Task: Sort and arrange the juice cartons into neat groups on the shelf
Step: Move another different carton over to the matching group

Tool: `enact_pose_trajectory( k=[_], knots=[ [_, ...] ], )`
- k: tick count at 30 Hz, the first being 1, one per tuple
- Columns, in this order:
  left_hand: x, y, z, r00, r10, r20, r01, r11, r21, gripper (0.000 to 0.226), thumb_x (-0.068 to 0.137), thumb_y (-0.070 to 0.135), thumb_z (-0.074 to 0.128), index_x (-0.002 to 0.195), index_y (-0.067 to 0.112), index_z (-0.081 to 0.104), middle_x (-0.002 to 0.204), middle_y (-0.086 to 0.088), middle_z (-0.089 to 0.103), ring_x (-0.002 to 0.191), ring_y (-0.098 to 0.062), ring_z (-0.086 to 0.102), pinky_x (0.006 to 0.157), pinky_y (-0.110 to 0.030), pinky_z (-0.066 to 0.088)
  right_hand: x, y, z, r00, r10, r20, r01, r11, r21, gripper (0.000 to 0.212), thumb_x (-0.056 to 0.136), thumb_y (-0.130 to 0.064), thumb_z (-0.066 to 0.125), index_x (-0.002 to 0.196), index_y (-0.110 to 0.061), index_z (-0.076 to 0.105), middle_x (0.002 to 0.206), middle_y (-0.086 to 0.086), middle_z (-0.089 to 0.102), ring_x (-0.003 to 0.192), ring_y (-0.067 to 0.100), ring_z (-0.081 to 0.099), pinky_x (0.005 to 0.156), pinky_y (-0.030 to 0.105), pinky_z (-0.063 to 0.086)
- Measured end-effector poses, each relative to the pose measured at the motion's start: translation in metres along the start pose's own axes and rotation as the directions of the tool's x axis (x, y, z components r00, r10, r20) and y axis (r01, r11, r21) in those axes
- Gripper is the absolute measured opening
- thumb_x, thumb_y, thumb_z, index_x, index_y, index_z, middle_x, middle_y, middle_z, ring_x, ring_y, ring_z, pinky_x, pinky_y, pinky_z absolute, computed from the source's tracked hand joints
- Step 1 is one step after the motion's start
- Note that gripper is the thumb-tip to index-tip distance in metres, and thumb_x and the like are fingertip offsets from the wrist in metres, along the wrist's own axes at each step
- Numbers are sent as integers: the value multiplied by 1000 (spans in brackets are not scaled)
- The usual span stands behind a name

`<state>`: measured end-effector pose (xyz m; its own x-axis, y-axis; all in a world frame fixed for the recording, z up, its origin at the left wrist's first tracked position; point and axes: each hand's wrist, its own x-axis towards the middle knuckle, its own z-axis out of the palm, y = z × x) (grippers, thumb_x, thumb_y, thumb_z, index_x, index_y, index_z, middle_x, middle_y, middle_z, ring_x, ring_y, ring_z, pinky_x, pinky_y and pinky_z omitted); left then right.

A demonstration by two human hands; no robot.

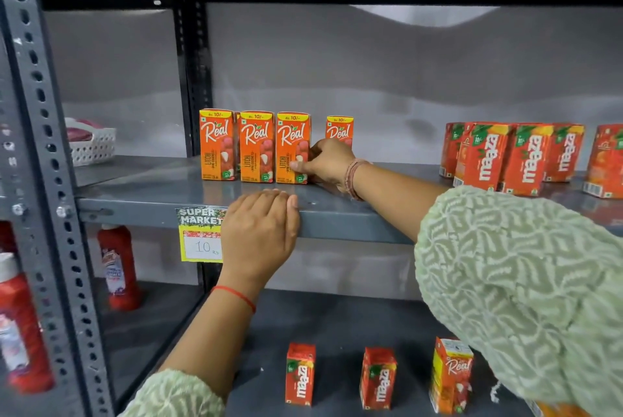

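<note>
Your right hand (325, 164) grips the third litchi carton (292, 148) in the row (254, 146) at mid-shelf; your left hand (261, 231) lies flat, empty, on the shelf edge (337, 218). Mango cartons (505, 157) cluster right. The white basket (92, 143) holds something pink.

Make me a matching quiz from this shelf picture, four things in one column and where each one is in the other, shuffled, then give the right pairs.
Column one:
1. white basket
2. Maaza cartons
3. price tag
4. ketchup bottle

Column two:
A. stuck to the front edge of the middle shelf
B. on the lower shelf, left bay
C. right part of the middle shelf
D. far left on the middle shelf level

Pairs: 1-D, 2-C, 3-A, 4-B
</note>
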<state>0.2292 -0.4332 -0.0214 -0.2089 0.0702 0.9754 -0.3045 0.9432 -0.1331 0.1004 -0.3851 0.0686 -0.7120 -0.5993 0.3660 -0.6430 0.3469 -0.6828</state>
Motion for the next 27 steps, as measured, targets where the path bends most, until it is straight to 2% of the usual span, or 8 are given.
enact_pose_trajectory(
  k=[3,7,10,16,18,20,23,27],
  knots=[
    [1,1,-2,1000,-3,21,3,1000,-2,56,97,23,28,70,2,73,69,-11,75,62,-25,71,59,-28,53,0,0,0,1000,2,4,-2,1000,4,48,75,-37,70,108,-4,59,115,13,66,106,27,61,95,41,50],
    [2,2,-5,997,-24,76,23,999,24,37,87,17,43,69,3,73,68,-10,74,61,-24,70,58,-28,53,1,0,0,1000,21,6,-21,1000,17,47,73,-36,72,105,-4,59,113,13,66,104,27,62,94,41,51],
    [2,3,-6,994,-36,104,34,999,22,35,85,17,45,70,3,73,68,-11,75,62,-25,71,59,-29,53,2,2,0,999,44,21,-46,997,61,49,72,-34,74,107,-3,57,114,14,66,106,28,61,95,43,51],
    [2,7,-12,981,-89,172,93,995,-18,39,87,19,40,72,2,72,69,-12,74,63,-27,69,63,-31,54,-12,4,-17,990,122,67,-135,962,237,68,69,-24,78,124,0,46,130,15,54,117,30,53,100,44,47],
    [3,10,-16,969,-111,222,126,991,-54,41,88,20,38,74,1,72,71,-13,74,64,-28,69,66,-32,54,-21,4,-26,995,90,37,-97,951,294,76,68,-21,78,131,-1,41,139,14,47,123,30,49,101,43,46],
    [6,10,-19,955,-131,266,165,980,-109,43,88,22,37,74,2,72,70,-13,73,63,-29,67,64,-33,52,-35,9,-32,999,40,-3,-38,965,260,81,66,-22,80,133,-7,39,142,12,45,127,30,45,104,44,43],
    [10,8,-24,924,-201,325,268,946,-179,38,89,25,44,70,4,70,63,-13,69,57,-30,61,53,-27,38,-58,23,-37,1000,-6,-21,10,977,215,80,65,-22,80,132,-10,40,139,12,47,125,28,47,104,42,42],
    [34,-20,-21,810,-502,302,582,749,-317,20,86,21,64,96,6,72,87,-9,72,73,-16,57,67,-23,41,-57,29,-44,999,40,28,-47,954,297,77,67,-21,79,132,-9,39,139,11,47,124,25,46,100,37,42]
  ],
)
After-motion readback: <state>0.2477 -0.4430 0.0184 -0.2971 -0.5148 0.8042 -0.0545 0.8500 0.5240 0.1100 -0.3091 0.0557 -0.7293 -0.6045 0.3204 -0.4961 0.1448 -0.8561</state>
